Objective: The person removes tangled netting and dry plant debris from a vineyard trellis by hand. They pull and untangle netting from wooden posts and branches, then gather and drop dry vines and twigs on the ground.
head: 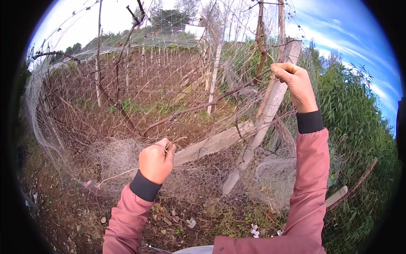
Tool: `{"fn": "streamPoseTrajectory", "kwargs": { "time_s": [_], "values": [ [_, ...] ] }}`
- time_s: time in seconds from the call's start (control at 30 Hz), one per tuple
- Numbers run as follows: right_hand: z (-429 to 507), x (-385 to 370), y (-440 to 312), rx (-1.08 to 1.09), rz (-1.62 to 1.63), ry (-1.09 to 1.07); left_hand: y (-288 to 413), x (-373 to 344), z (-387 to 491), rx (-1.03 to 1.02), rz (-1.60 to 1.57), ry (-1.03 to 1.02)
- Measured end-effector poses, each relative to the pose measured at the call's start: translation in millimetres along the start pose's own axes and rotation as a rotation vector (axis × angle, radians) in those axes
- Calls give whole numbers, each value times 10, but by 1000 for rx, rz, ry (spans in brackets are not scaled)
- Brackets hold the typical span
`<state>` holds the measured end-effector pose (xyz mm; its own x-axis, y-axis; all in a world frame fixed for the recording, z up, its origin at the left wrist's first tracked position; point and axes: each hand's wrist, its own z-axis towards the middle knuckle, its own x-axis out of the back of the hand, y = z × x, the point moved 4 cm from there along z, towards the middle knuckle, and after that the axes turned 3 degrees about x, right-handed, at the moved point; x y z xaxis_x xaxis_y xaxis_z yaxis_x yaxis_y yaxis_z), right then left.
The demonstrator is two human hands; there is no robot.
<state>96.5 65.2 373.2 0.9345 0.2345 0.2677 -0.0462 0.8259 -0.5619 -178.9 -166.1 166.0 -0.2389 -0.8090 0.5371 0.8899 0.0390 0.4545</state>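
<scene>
My left hand (157,161) is closed around a few thin, pale strands, perhaps tying strips; their ends stick out past the thumb. One long pale strand (112,175) curves down and left from that fist. Higher up, my right hand (293,81) pinches a thin strand (270,57) between thumb and fingertips, beside the vine branch. A dark vine cane (203,105) slants from lower left up toward those fingertips. Just behind the right hand, a concrete post (269,108) leans to the right. Fingers hide the exact spot where the strand meets the cane.
Fine netting (120,155) hangs over the vines and bunches low down. A slanted concrete brace (212,143) meets the leaning post. Leafy green shrubs (349,92) grow at right. A broken branch (355,182) juts out there. White scraps (191,223) lie on the soil.
</scene>
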Motion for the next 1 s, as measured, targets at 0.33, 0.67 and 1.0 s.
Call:
{"fn": "streamPoseTrajectory", "kwargs": {
  "time_s": [0.33, 0.67, 1.0],
  "values": [
    [93, -97, -187, -74, 440, -214, -21, 50, -80, 13, 42, 9],
    [156, -285, -374, -2, 265, -228, -41, 53, -134, 7, 47, 8],
    [89, -267, -333, 52, 325, -158, 42, -7, -145, -13, 47, 11]
  ]
}}
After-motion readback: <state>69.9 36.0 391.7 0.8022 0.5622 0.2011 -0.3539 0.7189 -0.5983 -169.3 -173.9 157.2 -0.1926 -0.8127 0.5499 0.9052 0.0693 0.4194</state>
